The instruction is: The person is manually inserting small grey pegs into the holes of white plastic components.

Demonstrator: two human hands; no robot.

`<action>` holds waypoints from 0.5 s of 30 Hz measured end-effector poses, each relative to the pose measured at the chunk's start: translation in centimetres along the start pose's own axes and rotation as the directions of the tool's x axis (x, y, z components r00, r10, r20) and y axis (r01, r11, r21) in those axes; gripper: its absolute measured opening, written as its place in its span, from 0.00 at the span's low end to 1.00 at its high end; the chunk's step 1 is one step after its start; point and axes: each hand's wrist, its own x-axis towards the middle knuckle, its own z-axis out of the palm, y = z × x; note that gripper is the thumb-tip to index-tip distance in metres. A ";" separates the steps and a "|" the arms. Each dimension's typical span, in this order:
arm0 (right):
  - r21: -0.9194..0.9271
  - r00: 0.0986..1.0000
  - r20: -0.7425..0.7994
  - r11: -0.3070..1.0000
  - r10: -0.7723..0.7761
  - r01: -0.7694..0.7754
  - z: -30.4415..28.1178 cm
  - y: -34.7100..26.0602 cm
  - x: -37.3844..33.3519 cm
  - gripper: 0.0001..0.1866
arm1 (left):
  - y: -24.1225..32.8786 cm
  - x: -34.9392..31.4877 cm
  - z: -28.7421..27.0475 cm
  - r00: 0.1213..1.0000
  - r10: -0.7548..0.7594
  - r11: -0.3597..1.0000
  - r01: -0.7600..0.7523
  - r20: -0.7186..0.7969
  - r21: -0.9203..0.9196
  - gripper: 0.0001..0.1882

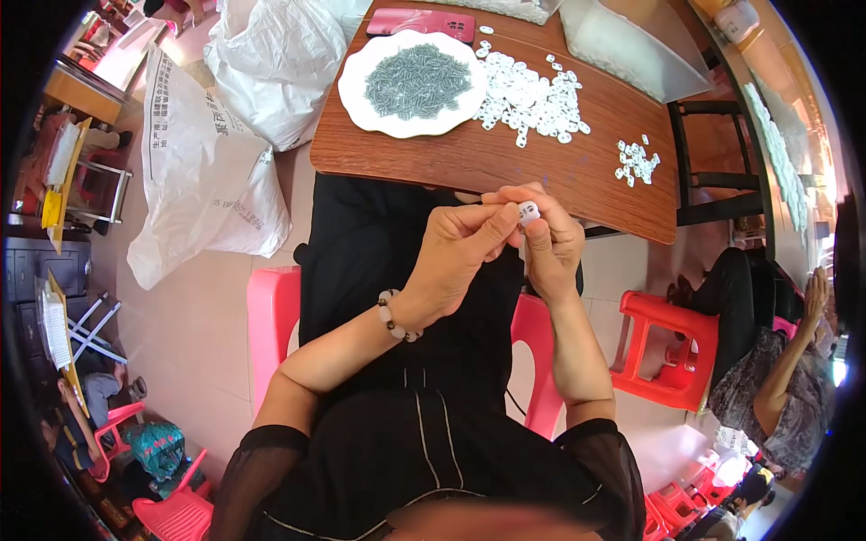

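Observation:
My two hands meet in front of the table's near edge. Between the thumb and fingers of my right hand is a small white plastic piece with holes in it. My left hand, with a beaded bracelet at its wrist, is pinched closed right beside that piece; whatever its fingertips hold is hidden. On the brown table a scalloped white plate carries a heap of small grey screw-like pins. Many similar white pieces lie in a pile right of the plate, and a smaller group sits nearer the right edge.
A red phone lies behind the plate. A clear bin of white pieces stands at the back right. White sacks rest on the floor at left. A red stool and a seated person are at right.

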 end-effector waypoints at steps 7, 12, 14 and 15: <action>0.027 0.998 0.053 0.999 -0.024 0.023 0.1 -0.2 0.4 0.29 | -0.3 0.3 -0.4 1.000 0.012 1.000 -0.012 -0.001 -0.020 0.13; 0.053 0.999 0.034 0.998 0.027 -0.029 -0.5 0.4 0.4 0.26 | -0.8 0.4 -0.2 0.999 0.033 0.999 -0.033 -0.022 0.000 0.12; 0.075 0.998 0.047 0.997 0.029 -0.032 -0.5 0.4 0.4 0.25 | -0.7 0.4 0.1 0.996 0.074 0.997 -0.075 -0.049 -0.012 0.13; 0.102 0.998 0.057 0.994 0.029 -0.034 -0.4 0.3 0.4 0.24 | -0.6 0.3 -0.1 0.996 0.076 0.997 -0.077 -0.051 -0.015 0.13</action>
